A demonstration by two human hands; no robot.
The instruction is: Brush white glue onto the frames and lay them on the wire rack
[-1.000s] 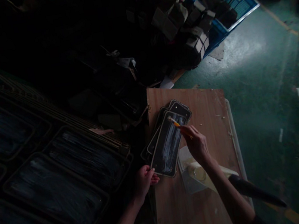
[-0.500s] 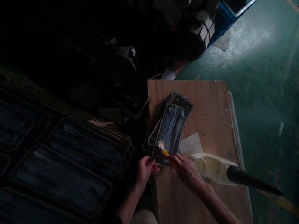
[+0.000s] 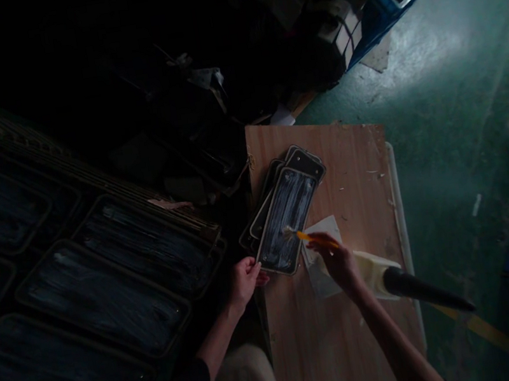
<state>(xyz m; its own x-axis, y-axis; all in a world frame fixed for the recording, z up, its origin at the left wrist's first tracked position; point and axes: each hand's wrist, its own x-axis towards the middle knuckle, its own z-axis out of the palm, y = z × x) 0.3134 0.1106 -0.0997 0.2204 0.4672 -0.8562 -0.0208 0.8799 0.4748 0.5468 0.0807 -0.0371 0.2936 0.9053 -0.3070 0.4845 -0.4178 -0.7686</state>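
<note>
My right hand (image 3: 336, 260) is closed around the yellow handle of a small brush (image 3: 304, 235), its pale bristles on or just over the top panel. That panel (image 3: 290, 207) is a dark, rounded rectangle with streaky, whitish brush marks along its length. It lies tilted on other dark panels (image 3: 306, 161) that have small holes near their ends. My left hand (image 3: 244, 280) pinches the near left corner of the top panel. Partly behind my right hand and wrist, a cream-coloured container (image 3: 374, 271) with a long black tapered end stands or lies; I cannot tell which.
The panels rest on a wooden board (image 3: 354, 181), with a pale sheet (image 3: 325, 279) near the container. At the left, several larger streaked dark panels (image 3: 102, 298) lie in rows. A blue crate (image 3: 370, 24) with blocks stands at the back, on a green floor (image 3: 449, 172).
My right hand and the brush have moved right from the panel's near left part. Streaks now cover the panel's near end. My left hand keeps its corner; the view has shifted slightly.
</note>
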